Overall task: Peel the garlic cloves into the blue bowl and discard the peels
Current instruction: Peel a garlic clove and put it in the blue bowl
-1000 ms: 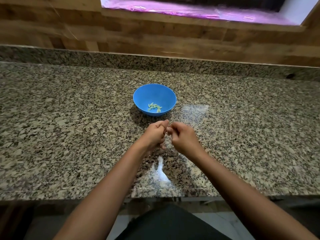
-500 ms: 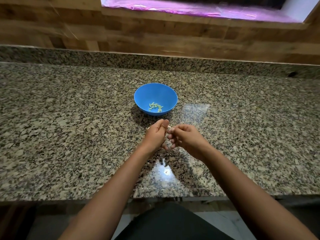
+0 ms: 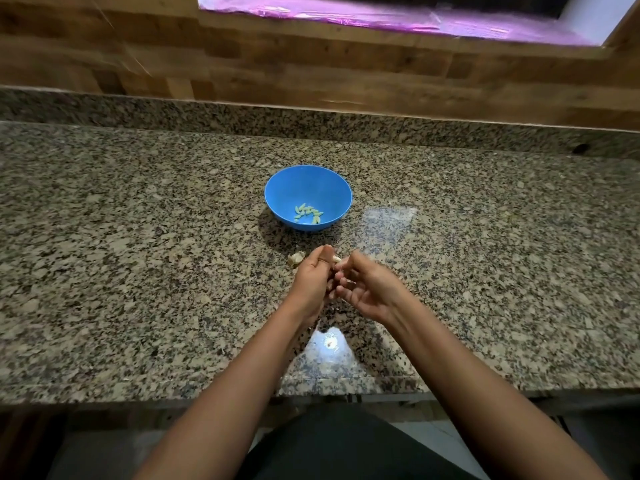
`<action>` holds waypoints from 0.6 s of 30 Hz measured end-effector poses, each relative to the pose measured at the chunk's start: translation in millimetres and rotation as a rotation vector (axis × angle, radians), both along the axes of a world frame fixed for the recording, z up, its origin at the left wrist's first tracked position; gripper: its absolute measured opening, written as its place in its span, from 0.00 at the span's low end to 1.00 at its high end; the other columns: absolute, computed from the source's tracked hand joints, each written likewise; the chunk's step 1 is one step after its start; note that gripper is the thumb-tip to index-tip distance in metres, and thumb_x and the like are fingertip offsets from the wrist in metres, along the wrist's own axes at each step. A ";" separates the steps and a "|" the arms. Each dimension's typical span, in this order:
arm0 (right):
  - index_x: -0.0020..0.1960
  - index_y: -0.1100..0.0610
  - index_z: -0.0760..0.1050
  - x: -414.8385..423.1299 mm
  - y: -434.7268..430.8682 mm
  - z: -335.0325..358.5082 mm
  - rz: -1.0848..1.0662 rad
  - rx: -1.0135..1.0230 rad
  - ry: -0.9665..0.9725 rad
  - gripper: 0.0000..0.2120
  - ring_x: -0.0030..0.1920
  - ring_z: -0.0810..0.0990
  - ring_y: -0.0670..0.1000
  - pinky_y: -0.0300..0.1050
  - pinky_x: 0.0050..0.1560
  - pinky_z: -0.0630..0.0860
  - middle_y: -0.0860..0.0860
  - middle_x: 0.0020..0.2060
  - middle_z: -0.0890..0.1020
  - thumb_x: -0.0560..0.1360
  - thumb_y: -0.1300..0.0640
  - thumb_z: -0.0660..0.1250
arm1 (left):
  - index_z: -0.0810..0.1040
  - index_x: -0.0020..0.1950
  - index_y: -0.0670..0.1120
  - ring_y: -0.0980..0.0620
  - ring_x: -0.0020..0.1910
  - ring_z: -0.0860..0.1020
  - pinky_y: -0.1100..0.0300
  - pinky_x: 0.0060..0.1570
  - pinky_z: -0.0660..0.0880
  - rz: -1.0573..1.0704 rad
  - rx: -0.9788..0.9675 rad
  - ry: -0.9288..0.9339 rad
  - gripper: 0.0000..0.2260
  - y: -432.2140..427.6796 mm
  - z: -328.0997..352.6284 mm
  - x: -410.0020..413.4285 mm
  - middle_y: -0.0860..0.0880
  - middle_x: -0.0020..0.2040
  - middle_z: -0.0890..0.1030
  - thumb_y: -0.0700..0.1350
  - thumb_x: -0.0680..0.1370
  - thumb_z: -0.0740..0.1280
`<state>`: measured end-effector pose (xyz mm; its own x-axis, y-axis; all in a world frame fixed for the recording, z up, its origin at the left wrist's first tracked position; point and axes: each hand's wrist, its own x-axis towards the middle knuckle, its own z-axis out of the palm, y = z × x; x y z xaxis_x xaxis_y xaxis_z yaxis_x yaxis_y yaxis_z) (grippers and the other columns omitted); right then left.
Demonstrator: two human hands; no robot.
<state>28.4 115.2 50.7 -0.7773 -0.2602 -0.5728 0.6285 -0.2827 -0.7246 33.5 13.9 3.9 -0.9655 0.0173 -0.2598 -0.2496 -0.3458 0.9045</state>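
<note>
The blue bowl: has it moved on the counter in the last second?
No. The blue bowl sits at the same spot against the countertop's glossy reflection patch; only the camera shifted.

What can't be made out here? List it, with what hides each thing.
Only the head view is available.
- Garlic clove: only a pale tip shows between the left hand and right hand; the fingers hide how much peel remains.
- Peeled cloves in the blue bowl: too small to count reliably.
- Pale scrap on the countertop: partly behind the left hand; peel or unpeeled garlic, cannot tell.
- Peel discard spot: none in view.
</note>
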 end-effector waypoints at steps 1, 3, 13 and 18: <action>0.37 0.63 0.71 -0.6 0.7 -1.4 0.026 0.054 0.050 0.08 0.24 0.72 0.47 0.37 0.25 0.74 0.53 0.26 0.73 0.74 0.67 0.57 | 0.69 0.43 0.46 0.58 0.23 0.67 0.67 0.21 0.65 0.000 -0.030 0.015 0.12 -0.2 -1.8 0.3 0.51 0.27 0.69 0.50 0.82 0.55; 0.38 0.63 0.71 -1.4 0.8 -6.5 0.103 0.347 0.284 0.08 0.24 0.74 0.49 0.43 0.27 0.74 0.53 0.26 0.75 0.76 0.65 0.59 | 0.69 0.42 0.46 0.56 0.21 0.66 0.64 0.22 0.65 0.005 -0.140 0.053 0.12 -0.9 -5.7 -0.7 0.51 0.25 0.68 0.49 0.82 0.55; 0.41 0.63 0.71 -5.7 12.4 -12.3 0.066 0.112 -0.004 0.10 0.29 0.72 0.49 0.37 0.26 0.74 0.55 0.32 0.74 0.79 0.62 0.57 | 0.68 0.43 0.45 0.56 0.21 0.67 0.64 0.21 0.67 0.013 -0.172 0.021 0.12 -14.0 -12.3 -2.0 0.50 0.27 0.69 0.51 0.82 0.54; 0.39 0.59 0.71 -7.0 22.8 -27.0 0.418 0.885 0.395 0.11 0.31 0.75 0.49 0.47 0.35 0.79 0.54 0.36 0.77 0.78 0.56 0.58 | 0.67 0.41 0.44 0.55 0.21 0.70 0.64 0.21 0.70 -0.051 -0.211 0.040 0.12 -20.9 -13.6 0.8 0.47 0.28 0.70 0.49 0.81 0.56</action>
